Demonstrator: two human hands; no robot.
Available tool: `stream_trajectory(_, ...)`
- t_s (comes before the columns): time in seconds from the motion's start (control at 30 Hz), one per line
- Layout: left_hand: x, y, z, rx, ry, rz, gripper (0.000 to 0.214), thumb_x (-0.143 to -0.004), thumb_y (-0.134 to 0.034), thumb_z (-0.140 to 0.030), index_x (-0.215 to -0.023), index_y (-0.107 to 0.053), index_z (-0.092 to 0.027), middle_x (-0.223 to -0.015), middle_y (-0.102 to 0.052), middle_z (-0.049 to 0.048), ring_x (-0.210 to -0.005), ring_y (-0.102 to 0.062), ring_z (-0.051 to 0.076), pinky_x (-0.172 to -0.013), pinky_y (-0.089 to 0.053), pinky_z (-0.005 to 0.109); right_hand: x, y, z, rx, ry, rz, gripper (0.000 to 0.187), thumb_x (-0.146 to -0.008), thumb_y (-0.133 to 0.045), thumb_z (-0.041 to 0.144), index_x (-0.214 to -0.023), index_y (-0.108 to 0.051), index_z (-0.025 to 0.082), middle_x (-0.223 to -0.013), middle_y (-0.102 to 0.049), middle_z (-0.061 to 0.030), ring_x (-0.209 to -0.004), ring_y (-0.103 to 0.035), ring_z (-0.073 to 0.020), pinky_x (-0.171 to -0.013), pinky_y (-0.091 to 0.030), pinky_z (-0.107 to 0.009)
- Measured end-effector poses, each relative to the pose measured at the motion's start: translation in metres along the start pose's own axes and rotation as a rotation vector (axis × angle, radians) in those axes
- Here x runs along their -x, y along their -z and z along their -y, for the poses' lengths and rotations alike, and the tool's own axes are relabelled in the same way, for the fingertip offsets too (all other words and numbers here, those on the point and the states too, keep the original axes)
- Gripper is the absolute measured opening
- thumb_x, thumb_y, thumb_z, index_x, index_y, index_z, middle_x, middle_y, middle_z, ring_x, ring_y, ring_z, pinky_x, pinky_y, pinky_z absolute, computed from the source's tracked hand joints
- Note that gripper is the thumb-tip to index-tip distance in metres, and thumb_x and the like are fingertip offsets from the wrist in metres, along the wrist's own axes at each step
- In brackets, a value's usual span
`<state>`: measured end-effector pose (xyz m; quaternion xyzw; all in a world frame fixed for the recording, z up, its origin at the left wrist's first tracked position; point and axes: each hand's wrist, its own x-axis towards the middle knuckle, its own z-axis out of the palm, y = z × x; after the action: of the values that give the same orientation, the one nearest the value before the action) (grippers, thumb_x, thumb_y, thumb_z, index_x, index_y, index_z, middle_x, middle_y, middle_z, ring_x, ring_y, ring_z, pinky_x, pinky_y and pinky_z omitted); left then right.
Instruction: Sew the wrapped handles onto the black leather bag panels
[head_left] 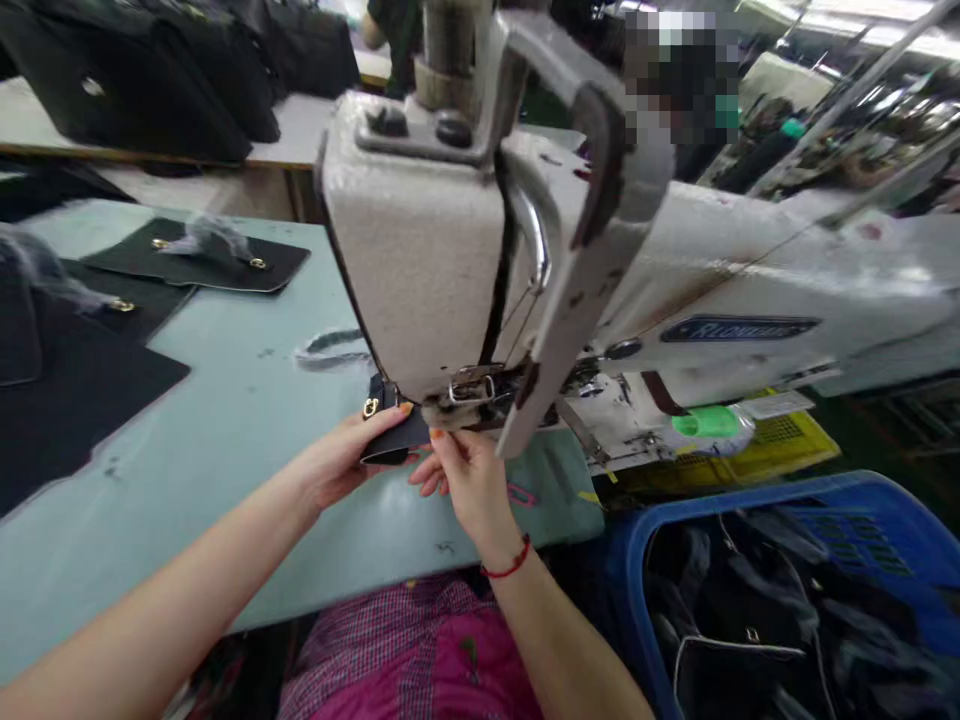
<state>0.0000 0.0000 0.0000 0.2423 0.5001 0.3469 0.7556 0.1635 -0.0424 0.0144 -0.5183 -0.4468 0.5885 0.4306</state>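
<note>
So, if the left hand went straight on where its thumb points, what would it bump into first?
Beyond the black piece it holds, probably the sewing machine head, though depth is unclear.

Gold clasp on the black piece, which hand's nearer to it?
Left. The left hand is beside the gold clasp; the right hand is farther right, below the machine head.

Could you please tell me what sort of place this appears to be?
It looks like a sewing workshop, probably making bags: there is a large industrial sewing machine, black panels with gold-coloured fittings on the table, and black bags behind.
</note>
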Motion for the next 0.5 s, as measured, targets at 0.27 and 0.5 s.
stream_trajectory(0.27,0.010,0.000,-0.015,-0.050,0.017,0.069,0.024,-0.055,-0.089,-0.022,-0.072,-0.073,-0.014,-0.064,-0.070,0.0020,-0.051,-0.059,0.009,-0.048,-0.050,0.015,0.007,-0.008,-0.001,0.027,0.067,-0.089,0.043,-0.094,-0.051,0.043,-0.060,-0.059,0.016,-0.057,-0.069,-0.0030,-0.043,-0.059,-0.0087,-0.043,-0.038,-0.016)
stream_trajectory(0.5,0.006,0.000,-0.014,-0.066,-0.048,0.002,0.027,-0.053,-0.088,-0.018,-0.074,-0.072,-0.014,-0.065,-0.070,0.0016,-0.051,-0.059,0.009,-0.047,-0.048,0.016,0.008,-0.012,-0.001,0.003,0.083,-0.122,0.045,-0.094,-0.051,0.041,-0.058,-0.060,0.016,-0.055,-0.068,-0.0025,-0.042,-0.057,-0.0084,-0.043,-0.037,-0.017)
